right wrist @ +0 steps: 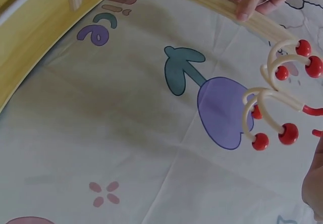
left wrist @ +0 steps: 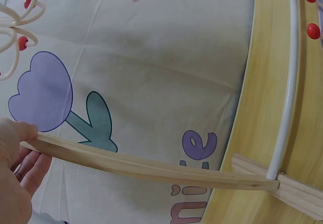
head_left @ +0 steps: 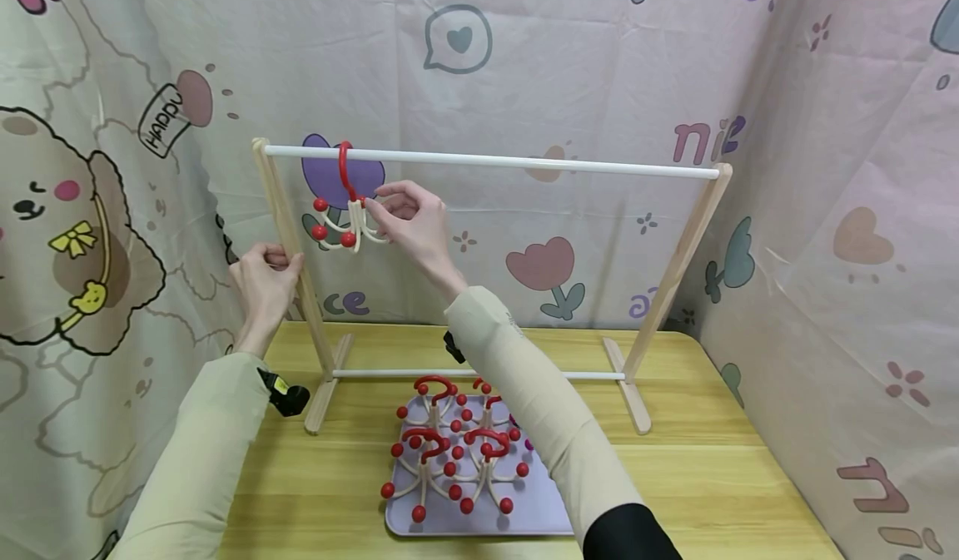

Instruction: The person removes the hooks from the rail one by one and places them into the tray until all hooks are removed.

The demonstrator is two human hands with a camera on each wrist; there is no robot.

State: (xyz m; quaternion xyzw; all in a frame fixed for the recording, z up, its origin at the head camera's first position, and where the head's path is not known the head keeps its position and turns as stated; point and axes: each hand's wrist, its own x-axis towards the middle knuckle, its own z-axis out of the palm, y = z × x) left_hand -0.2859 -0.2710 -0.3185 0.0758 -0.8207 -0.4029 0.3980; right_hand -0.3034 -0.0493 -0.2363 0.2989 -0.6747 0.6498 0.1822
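A small hanger (head_left: 356, 219) with a red hook and curved cream arms tipped with red balls hangs near the left end of the white bar (head_left: 487, 159). My right hand (head_left: 412, 223) pinches it at its right side, just below the hook. In the right wrist view the hanger (right wrist: 275, 95) shows its spread arms, while the right hand (right wrist: 314, 181) is mostly cut off. My left hand (head_left: 264, 281) grips the wooden post (head_left: 295, 252) of the stand. Thumb and fingers of the left hand (left wrist: 22, 163) lie around the post's upper end in the left wrist view.
Several similar hangers (head_left: 423, 460) stand hook-up on a lilac tray (head_left: 535, 510) on the wooden table (head_left: 697, 460), partly behind the right sleeve. The stand's right post (head_left: 678, 273) and lower white rod (head_left: 404, 373) rise behind the tray. Patterned cloth (head_left: 479, 94) surrounds the table's back and sides.
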